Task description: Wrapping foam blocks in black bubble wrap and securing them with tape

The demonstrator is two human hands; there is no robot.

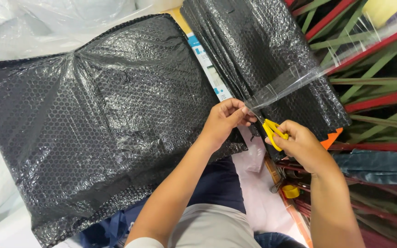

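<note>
Fingers (239, 109) of left hand (221, 123) pinched narrow on the near end of a clear tape strip (295, 78), thumb and fingertips closed on the tape edge. Rest of that hand curled, resting over the right edge of the big black bubble-wrapped parcel (102, 124).

Right hand (302, 144) just beside, to the right and slightly lower. Its fingers are through the yellow handles of small scissors (272, 131), gripping them. Blades point up-left toward the left fingertips, meeting the tape right next to the pinch point. Blade opening: cannot tell, too small and partly hidden.

Tape runs taut from the pinch up and to the right, ending toward a yellowish tape roll (384, 9) at the top right corner; roll only partly in frame.

Under the tape, beyond both hands: a stack of folded black bubble wrap sheets (258, 50). Between that stack and the parcel, a white and blue printed card strip (207, 64) shows in the gap.

Right of the right hand: red and green rods (377, 78) lying crossed. Below the right wrist: a second small yellow tape roll (291, 191). White plastic sheeting (37, 23) far upper left of the left hand.
</note>
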